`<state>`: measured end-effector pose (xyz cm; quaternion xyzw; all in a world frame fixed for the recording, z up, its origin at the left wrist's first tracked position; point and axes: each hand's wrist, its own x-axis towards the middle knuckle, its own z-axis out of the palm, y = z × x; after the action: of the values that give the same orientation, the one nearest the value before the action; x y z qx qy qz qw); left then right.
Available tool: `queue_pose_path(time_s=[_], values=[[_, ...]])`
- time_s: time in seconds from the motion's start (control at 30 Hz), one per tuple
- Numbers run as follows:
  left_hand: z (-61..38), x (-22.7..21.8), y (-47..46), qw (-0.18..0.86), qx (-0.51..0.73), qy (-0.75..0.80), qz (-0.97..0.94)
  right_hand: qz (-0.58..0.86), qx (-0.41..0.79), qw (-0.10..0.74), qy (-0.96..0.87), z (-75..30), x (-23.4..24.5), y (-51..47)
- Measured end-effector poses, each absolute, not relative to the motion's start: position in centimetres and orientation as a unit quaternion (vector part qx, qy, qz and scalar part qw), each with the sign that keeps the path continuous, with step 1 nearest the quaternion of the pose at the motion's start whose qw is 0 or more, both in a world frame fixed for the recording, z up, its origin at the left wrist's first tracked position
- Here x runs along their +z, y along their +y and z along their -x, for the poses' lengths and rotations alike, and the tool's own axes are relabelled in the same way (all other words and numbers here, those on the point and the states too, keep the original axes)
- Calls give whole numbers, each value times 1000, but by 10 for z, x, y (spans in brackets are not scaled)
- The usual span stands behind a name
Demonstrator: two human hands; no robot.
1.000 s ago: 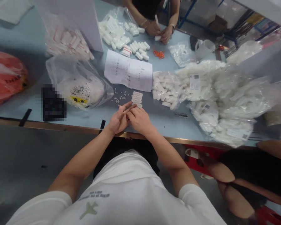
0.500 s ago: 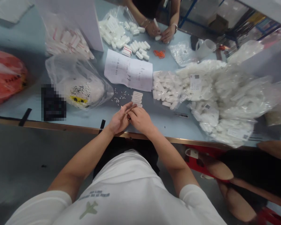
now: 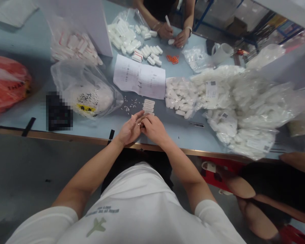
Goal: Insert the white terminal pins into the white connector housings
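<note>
Small part (image 3: 141, 125), too tiny to identify, sits between your hands just above the near edge of the pale blue workbench (image 3: 96, 132). Your left hand (image 3: 129, 128) and right hand (image 3: 154, 129) are closed in around it, fingers nearly touching; which fingers pinch it is hidden. Just ahead lie stacked white packets (image 3: 148, 106) and loose white bits (image 3: 127, 108), then printed sheets (image 3: 139, 76). Across the bench, a co-worker's hands (image 3: 174, 39) work over more white packets (image 3: 124, 37).

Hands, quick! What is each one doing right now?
Left hand: curled against the right hand; cannot tell if it holds anything.
Right hand: curled; something small shows between the hands, too small to name.
</note>
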<state>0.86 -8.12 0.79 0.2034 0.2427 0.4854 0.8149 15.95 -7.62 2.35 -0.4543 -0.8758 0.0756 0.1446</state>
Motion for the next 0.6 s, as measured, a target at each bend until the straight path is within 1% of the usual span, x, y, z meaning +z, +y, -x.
queue_pose_path(time_s=[0.13,0.23,0.37,0.47,0.6], values=[[-10,7,-79,812,490,245,-198,466,98,176,-861,-164,24,-75],[-10,5,-78,801,481,277,-225,479,107,193,-850,-168,23,-75],[-10,0,-77,778,470,319,-268,502,80,212,-835,-171,23,-77],[-10,-3,-78,768,470,325,-289,496,55,209,-841,-172,25,-79],[-11,-5,-78,755,481,321,-309,485,54,203,-849,-171,26,-81]])
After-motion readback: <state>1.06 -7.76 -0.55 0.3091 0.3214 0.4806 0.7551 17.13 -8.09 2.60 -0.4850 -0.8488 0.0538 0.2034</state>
